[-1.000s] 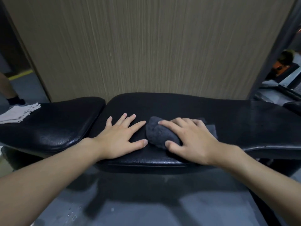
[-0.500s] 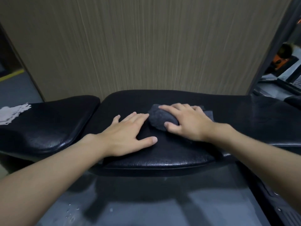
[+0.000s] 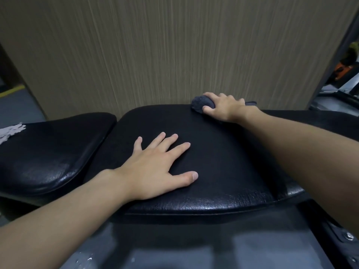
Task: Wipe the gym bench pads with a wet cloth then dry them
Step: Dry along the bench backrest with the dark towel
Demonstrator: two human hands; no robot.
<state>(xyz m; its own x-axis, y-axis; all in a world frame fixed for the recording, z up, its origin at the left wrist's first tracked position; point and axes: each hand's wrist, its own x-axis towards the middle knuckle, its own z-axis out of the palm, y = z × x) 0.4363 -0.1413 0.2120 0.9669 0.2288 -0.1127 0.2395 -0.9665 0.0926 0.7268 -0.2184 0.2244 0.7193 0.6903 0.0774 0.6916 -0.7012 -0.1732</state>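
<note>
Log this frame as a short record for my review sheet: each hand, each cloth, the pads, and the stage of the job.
left hand: flat, fingers spread, resting on the long pad
right hand: grips the dark cloth at the long pad's far edge, near the wall panel
dark cloth: bunched, partly under the fingers
white cloth: lies on the seat pad, far left, untouched
stage: wiping the long pad; cannot tell whether the cloth is wet

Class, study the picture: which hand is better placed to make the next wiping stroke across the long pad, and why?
The right hand: it grips the dark cloth at the far edge of the long pad. The left hand lies flat on that pad, fingers spread, holding nothing.
</note>
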